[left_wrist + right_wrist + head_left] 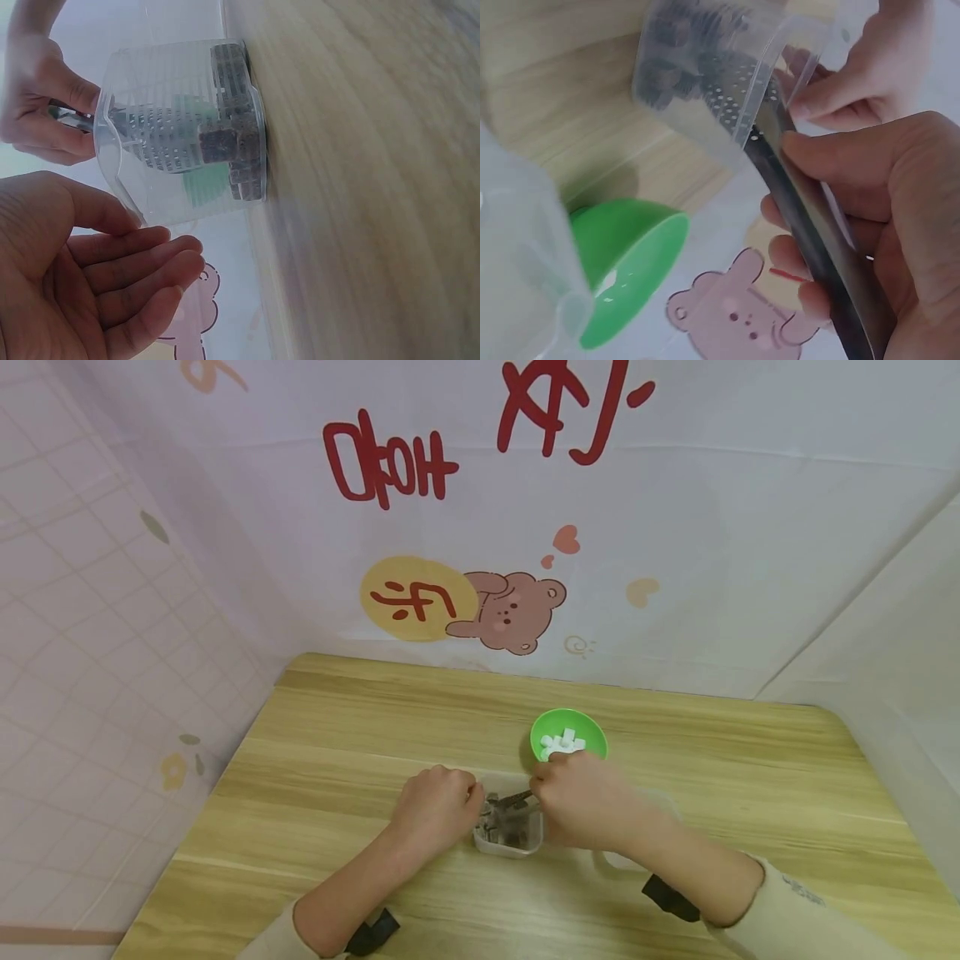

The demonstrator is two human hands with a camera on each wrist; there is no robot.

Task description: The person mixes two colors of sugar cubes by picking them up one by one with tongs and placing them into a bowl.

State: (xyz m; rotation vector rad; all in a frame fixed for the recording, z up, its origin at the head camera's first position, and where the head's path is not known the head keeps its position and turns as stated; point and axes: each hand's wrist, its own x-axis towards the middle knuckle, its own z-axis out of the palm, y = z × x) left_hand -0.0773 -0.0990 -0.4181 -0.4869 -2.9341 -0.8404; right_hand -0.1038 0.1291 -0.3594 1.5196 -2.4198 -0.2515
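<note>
Dark brown cubes (217, 142) lie in the bottom of a clear plastic container (517, 852) on the table. My left hand (438, 806) pinches the container's rim on its left side, thumb and forefinger right at the edge in the left wrist view. Metal tongs (817, 247) with perforated ends are in my right hand (907, 172), fingers and thumb wrapped around the handles. The perforated ends reach down inside the container among the cubes. Just beyond the right hand, a green bowl (551, 723) holds several small white pieces (568, 739).
To the right of the container is a second translucent plastic piece (660, 802), partly hidden under the right forearm. The wooden table (360, 718) meets a printed white cloth (675, 527) at the back. Black straps (671, 897) circle both wrists.
</note>
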